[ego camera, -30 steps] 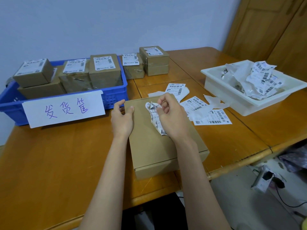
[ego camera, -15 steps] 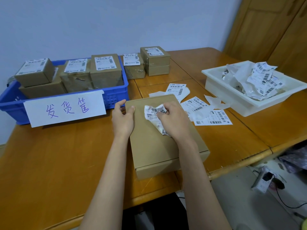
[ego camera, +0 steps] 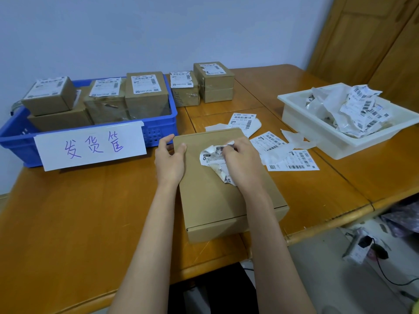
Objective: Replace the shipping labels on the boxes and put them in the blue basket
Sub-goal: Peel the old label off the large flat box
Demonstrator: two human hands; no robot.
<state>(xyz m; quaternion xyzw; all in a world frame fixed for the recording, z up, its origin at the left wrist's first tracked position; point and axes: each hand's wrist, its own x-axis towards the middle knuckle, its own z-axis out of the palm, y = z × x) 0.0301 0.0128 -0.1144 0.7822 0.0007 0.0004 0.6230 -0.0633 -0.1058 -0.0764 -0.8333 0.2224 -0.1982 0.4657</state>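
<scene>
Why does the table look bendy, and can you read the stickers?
Head view: the wide-angle lens curves the wooden table's edge. The light is soft and even, with only faint shadows and no strong glare. The purple writing on the white sign is sharp, but the small print on the crumpled label pinched in the right hand is too fine to read.

The wooden counter carries a flat cardboard box near its front edge. Left of and behind that box stands the blue basket, a white handwritten sign leaning on its front. Straight behind the box, far back, sit two small labelled boxes side by side. Just right of the box lie loose shipping labels and torn backing paper; farther right stands a white tray.
</scene>
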